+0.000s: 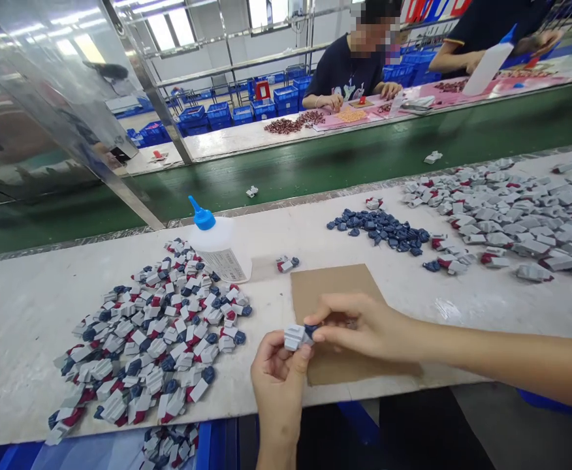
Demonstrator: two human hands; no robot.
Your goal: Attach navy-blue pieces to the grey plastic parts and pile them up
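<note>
My left hand (282, 378) pinches a light grey plastic part (294, 337) between thumb and fingers, above the left edge of a brown cardboard sheet (335, 284). With thumb and forefinger, my right hand (359, 326) grips a small dark blue plastic piece (310, 329), which touches the right end of the grey part. Whether the two are joined I cannot tell. Beyond the cardboard lies a heap of loose dark blue pieces (379, 228). At the right spreads a large pile of grey and dark red parts (521, 215). On the left are many grey, red and blue assemblies (158, 339).
A white bottle with a blue nozzle (220, 245) stands behind the left pile. One assembly (286, 264) lies near the cardboard. Below the table edge, a blue bin (202, 447) holds more assemblies. Across the green conveyor belt (290, 176), two people work at another bench.
</note>
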